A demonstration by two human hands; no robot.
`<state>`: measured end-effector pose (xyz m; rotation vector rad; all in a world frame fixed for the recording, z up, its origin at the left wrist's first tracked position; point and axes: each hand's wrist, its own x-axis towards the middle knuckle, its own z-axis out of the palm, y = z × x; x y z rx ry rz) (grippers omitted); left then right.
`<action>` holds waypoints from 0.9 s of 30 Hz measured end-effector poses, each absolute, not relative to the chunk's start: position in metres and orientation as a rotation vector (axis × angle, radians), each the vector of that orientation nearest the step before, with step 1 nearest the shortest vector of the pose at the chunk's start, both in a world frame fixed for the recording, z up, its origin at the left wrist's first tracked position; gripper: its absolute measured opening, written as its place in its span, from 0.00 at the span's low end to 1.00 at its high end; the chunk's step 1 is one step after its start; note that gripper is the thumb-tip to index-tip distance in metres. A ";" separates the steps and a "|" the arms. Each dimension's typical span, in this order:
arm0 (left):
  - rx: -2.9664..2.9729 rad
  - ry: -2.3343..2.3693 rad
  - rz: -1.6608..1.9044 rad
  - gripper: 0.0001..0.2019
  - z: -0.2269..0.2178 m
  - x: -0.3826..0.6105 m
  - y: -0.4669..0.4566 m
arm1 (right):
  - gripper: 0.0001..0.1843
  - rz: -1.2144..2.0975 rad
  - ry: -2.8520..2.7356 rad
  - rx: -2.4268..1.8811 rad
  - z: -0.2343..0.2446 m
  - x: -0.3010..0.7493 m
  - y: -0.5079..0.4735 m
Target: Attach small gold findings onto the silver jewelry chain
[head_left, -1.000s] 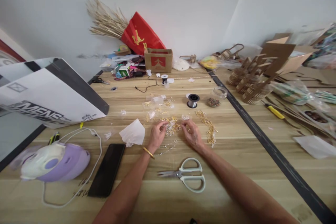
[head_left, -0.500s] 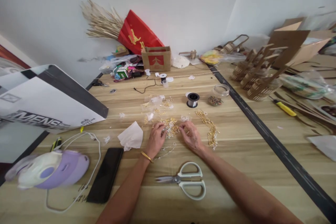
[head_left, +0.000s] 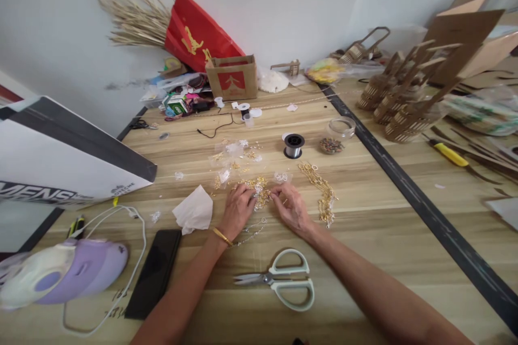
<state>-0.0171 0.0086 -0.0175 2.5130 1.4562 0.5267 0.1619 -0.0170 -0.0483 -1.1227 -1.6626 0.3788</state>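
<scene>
A loose pile of small gold and silver jewellery findings point(head_left: 261, 186) lies on the wooden table between my two hands. At its left side, my left hand point(head_left: 238, 207) has its fingers bent and drawn together; whatever sits at their tips is too small to make out. My right hand point(head_left: 292, 209) pinches thumb and forefinger at the pile's right edge, on something tiny I cannot identify. Just below my left hand lies a thin silver chain point(head_left: 256, 234). Gold chains point(head_left: 322, 194) stretch out to the right of my right hand. White-handled scissors point(head_left: 291, 280) rest between my forearms.
Beyond the pile are small plastic bags of findings point(head_left: 237, 148), a wire spool point(head_left: 293, 145) and a clear jar point(head_left: 342, 128) beside coloured beads point(head_left: 332, 145). A black phone point(head_left: 156, 272), tissue point(head_left: 194, 209) and purple device point(head_left: 84, 272) lie left; small woven baskets point(head_left: 408, 116) stand right.
The camera view has shifted a little. My right hand's thumb and forefinger have drawn closer together at the pile's edge. My left hand stays beside the pile.
</scene>
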 end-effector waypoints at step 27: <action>2.384 1.373 0.452 0.07 -0.004 -0.031 0.027 | 0.06 0.535 -1.603 -1.196 -0.046 0.160 -0.017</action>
